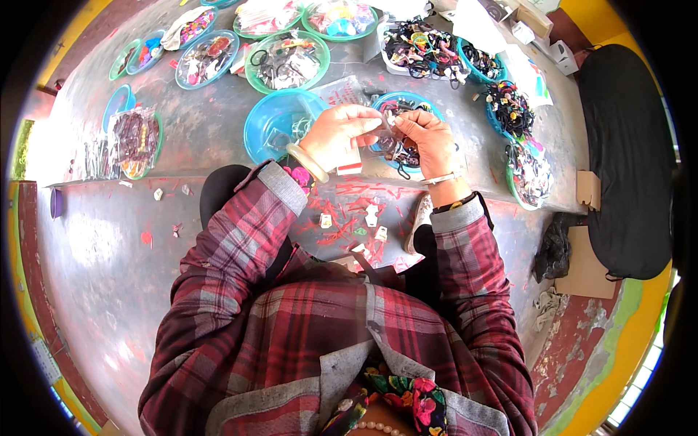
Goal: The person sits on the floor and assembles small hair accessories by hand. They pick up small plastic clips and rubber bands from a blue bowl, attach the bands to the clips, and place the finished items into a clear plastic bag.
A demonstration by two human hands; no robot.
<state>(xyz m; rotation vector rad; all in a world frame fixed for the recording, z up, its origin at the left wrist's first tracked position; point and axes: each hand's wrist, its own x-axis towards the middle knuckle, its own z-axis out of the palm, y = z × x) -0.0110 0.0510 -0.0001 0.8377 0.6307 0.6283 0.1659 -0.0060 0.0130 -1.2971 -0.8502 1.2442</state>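
Both hands are raised over the near edge of a grey work surface, close together. My left hand [338, 136], with a pale bangle at the wrist, has its thumb and fingers closed at the left side of a small translucent, dark-tinged piece [389, 129]. On its other side my right hand [429, 142] pinches it between thumb and forefinger. What kind of thing it is cannot be made out. Just beneath sits a blue basket [412, 97] of dark hair ties, partly hidden by my right hand. A blue bowl [256, 131] with clear plastic bags stands beside my left hand.
Green basins [252, 67] of small packaged goods stand at the back. A white tray [396, 70] holds black hair ties; more filled baskets [511, 174] line the right. At left lies a bagged bundle [136, 134]. Red scraps and white cards [371, 216] litter the lower floor.
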